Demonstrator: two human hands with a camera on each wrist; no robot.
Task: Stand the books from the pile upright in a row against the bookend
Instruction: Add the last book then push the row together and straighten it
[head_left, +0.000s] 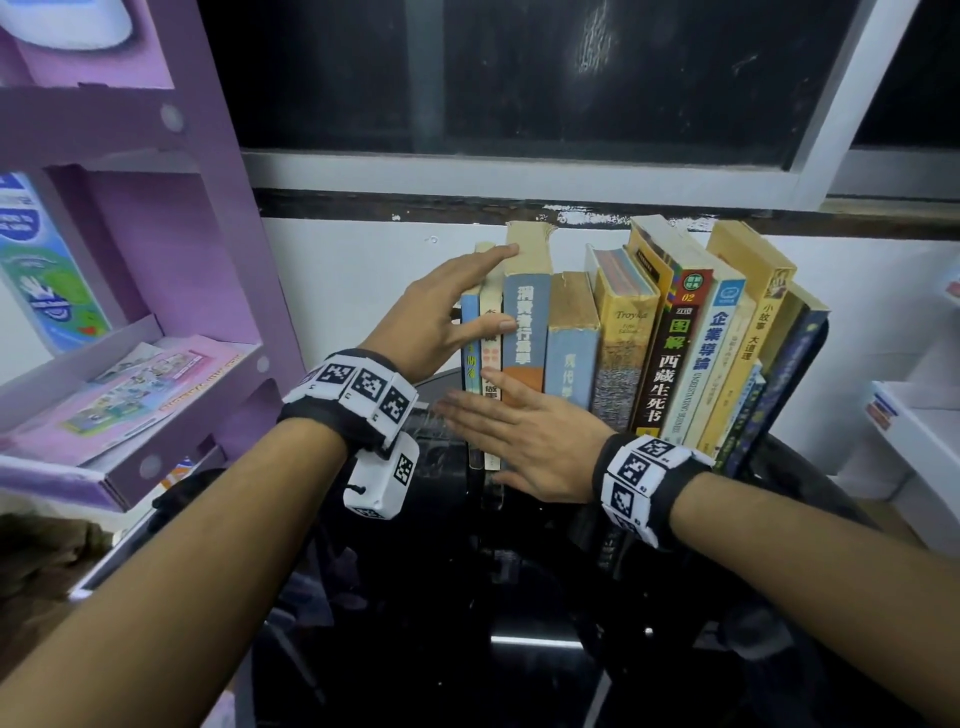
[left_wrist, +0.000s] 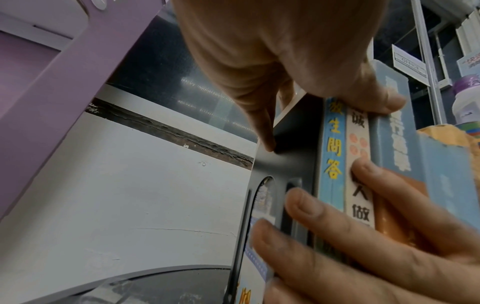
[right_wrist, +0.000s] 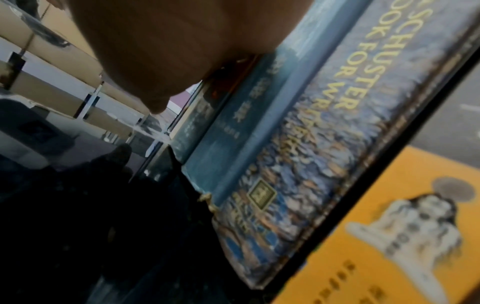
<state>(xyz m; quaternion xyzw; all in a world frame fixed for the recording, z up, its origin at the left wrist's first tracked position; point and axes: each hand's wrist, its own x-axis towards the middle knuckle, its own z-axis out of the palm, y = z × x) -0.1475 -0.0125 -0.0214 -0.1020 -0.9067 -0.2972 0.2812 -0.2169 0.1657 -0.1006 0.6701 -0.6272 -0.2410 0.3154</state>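
- Purple shelving unit (head_left: 171, 218), standing at the left against the white wall (head_left: 363, 260); round white caps on its uprights.
- Pink printed booklets (head_left: 140, 395), lying flat on a lower shelf of the unit.
- Blue and green illustrated box (head_left: 39, 260), upright on the shelf above.
- Dark window pane (head_left: 519, 73) in a white frame, above the wall; cracked black strip (head_left: 395, 208) beneath the sill.
- White boxes (head_left: 914, 415), at the far right.
- Black glossy table top (head_left: 519, 597).
- White bottle with purple cap (left_wrist: 467, 96), right edge of the left wrist view.
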